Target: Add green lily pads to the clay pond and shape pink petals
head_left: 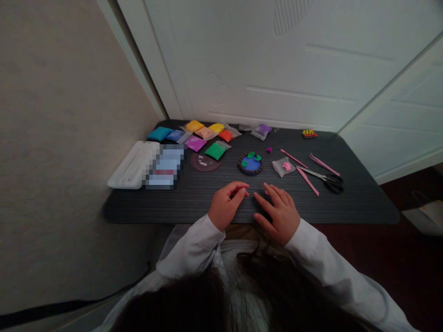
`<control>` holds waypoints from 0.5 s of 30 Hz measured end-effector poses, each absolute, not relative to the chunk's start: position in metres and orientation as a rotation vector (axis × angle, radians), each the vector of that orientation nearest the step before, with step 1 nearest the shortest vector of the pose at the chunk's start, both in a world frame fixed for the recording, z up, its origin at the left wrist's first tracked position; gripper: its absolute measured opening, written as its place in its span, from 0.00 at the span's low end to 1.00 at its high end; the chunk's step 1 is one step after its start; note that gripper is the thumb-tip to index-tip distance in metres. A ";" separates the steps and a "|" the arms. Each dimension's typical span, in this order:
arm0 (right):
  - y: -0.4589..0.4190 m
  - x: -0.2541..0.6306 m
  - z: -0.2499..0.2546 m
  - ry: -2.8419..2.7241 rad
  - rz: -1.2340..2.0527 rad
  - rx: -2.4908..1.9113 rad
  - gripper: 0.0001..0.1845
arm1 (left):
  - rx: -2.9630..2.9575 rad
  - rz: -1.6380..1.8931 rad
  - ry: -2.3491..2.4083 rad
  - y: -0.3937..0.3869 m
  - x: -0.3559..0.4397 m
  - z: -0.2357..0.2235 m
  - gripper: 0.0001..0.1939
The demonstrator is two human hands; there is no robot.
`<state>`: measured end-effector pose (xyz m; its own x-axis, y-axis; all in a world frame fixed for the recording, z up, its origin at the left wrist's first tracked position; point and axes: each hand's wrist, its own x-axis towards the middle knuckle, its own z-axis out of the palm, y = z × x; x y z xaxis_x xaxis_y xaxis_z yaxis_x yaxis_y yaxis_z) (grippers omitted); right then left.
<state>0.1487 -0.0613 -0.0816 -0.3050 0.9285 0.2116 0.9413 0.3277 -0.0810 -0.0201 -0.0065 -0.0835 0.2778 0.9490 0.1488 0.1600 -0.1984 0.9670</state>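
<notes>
My left hand (228, 203) is above the table's near edge, its thumb and index fingertips brought together in a pinch. Whatever lies between them, if anything, is too small to make out. Close beside it, my right hand (278, 213) has its fingers stretched and spread, palm down. Just beyond both hands sits a round clay pond (251, 164) with a blue middle, a dark beaded rim and green leaf shapes. To its right a clear bag (279, 169) lies flat with a lump of pink clay (286, 166) on it. A small purple clay piece (269, 150) rests behind.
Scissors (323, 177) and pink modelling tools (307, 181) lie at right. Several coloured clay packets, including a green one (216, 151), fill the back left, near a dark semicircular piece (205, 162). A white case (134, 165) and a blurred phone-like screen (166, 167) lie at far left.
</notes>
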 end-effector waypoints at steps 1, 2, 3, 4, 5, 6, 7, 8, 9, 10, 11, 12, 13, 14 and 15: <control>-0.060 0.151 -0.081 -2.353 -0.094 -1.718 0.26 | 1.594 1.039 1.048 -0.007 -0.020 -0.084 0.11; -0.060 0.153 -0.081 -2.338 -0.102 -1.736 0.26 | 1.595 1.042 1.051 -0.007 -0.021 -0.084 0.11; -0.059 0.155 -0.081 -2.328 -0.108 -1.753 0.26 | 1.596 1.045 1.054 -0.007 -0.021 -0.084 0.11; -0.058 0.156 -0.081 -2.327 -0.113 -1.765 0.26 | 1.597 1.046 1.056 -0.007 -0.021 -0.084 0.11; -0.058 0.156 -0.082 -2.335 -0.113 -1.769 0.26 | 1.598 1.047 1.057 -0.007 -0.021 -0.084 0.11; -0.058 0.156 -0.082 -2.352 -0.110 -1.764 0.26 | 1.599 1.046 1.054 -0.007 -0.021 -0.084 0.11; -0.059 0.155 -0.082 -2.374 -0.105 -1.751 0.26 | 1.599 1.045 1.051 -0.007 -0.020 -0.084 0.11; -0.059 0.154 -0.083 -2.398 -0.101 -1.733 0.26 | 1.599 1.045 1.047 -0.007 -0.020 -0.084 0.11; -0.060 0.153 -0.083 -2.422 -0.097 -1.711 0.26 | 1.598 1.043 1.045 -0.006 -0.020 -0.084 0.11; -0.060 0.151 -0.084 -2.443 -0.095 -1.692 0.26 | 1.595 1.043 1.045 -0.006 -0.020 -0.084 0.11; -0.061 0.150 -0.084 -2.457 -0.093 -1.681 0.26 | 1.591 1.041 1.045 -0.007 -0.020 -0.084 0.11; -0.061 0.150 -0.084 -2.459 -0.094 -1.682 0.26 | 1.588 1.039 1.046 -0.007 -0.020 -0.084 0.11; -0.060 0.150 -0.084 -2.449 -0.097 -1.698 0.27 | 1.586 1.036 1.046 -0.007 -0.019 -0.084 0.11; -0.060 0.150 -0.083 -2.432 -0.101 -1.722 0.27 | 1.585 1.033 1.045 -0.007 -0.019 -0.084 0.11; -0.060 0.150 -0.083 -2.413 -0.105 -1.747 0.27 | 1.587 1.031 1.042 -0.007 -0.019 -0.085 0.11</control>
<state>0.1497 -0.0598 -0.0830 -0.3046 0.9371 0.1704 0.9484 0.3150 -0.0371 -0.0194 -0.0067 -0.0847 0.2832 0.9481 0.1446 0.1547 -0.1939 0.9687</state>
